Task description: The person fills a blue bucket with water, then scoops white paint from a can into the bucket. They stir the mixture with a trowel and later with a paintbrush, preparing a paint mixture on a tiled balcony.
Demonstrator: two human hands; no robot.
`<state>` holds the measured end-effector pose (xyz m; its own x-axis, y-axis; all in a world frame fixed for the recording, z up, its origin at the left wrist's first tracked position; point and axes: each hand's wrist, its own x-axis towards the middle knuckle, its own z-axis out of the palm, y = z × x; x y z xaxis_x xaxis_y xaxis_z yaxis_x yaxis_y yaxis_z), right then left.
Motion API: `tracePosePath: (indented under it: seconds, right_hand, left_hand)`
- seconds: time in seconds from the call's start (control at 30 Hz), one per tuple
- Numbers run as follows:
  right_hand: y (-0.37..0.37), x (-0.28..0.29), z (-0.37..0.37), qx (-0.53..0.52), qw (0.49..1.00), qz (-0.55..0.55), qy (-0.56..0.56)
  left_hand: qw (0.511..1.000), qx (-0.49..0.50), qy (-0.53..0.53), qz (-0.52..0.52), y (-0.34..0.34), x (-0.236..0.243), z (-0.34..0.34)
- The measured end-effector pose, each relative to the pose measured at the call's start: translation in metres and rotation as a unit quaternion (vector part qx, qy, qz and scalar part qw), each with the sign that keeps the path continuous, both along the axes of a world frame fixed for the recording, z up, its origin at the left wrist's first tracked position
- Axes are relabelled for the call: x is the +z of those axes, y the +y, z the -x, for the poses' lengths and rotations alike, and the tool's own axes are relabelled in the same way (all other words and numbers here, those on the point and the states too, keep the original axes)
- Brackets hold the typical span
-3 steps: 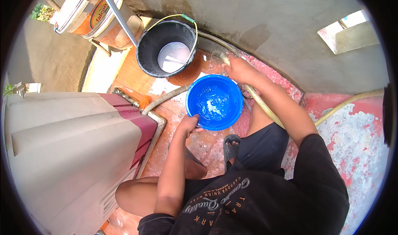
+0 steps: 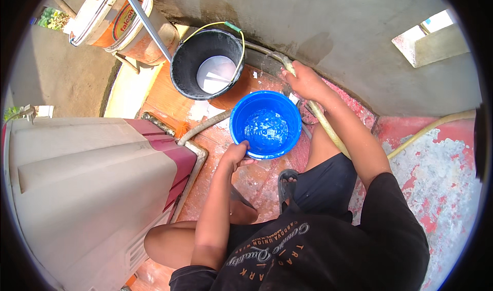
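Note:
A round blue basin (image 2: 267, 101) with rippling water in its bottom sits between my hands. My left hand (image 2: 237, 155) grips its near-left rim, thumb over the edge. In my right hand (image 2: 306, 81), beyond the basin's far-right side, the fingers are closed around a pale yellow hose (image 2: 327, 127). Thin streaks of water show near the hose's held part. Behind the basin stands a black bucket (image 2: 182, 65) with whitish liquid inside and its yellow wire handle, with a green grip, raised.
To the left is a large cream and maroon plastic housing (image 2: 92, 173), with a grey drain hose (image 2: 205, 126) beside it. Stained paint pails (image 2: 136, 26) and a metal pole (image 2: 146, 21) stand at the back left. A grey wall (image 2: 349, 29) curves behind the wet orange tiles (image 2: 159, 101).
My right hand has shifted slightly up and right with the hose. The splash beside it has thinned. Water in the basin has changed its ripples, while my left hand stays on the rim.

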<state>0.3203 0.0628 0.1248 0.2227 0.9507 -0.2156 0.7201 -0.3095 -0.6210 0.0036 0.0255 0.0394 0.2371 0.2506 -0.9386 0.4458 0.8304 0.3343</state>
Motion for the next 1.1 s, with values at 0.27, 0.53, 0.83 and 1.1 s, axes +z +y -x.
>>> tracePosePath:
  seconds: [0.27,0.53,0.83,1.1]
  right_hand:
    - [-0.013,0.011,-0.033,-0.126,0.987,-0.084,0.052]
    - [-0.018,-0.004,-0.032,-0.148,0.971,-0.124,0.14]
    - [-0.016,0.004,-0.029,-0.15,0.967,-0.1,0.179]
    - [-0.033,0.012,-0.035,-0.177,0.954,-0.105,0.22]
  left_hand:
    - [0.989,-0.111,0.082,-0.048,0.09,0.034,-0.056]
    - [0.954,-0.094,0.229,-0.17,0.069,0.035,-0.092]
    - [0.625,-0.264,-0.021,-0.734,0.05,0.027,-0.105]
    - [0.767,-0.152,0.096,-0.615,0.087,0.028,-0.153]
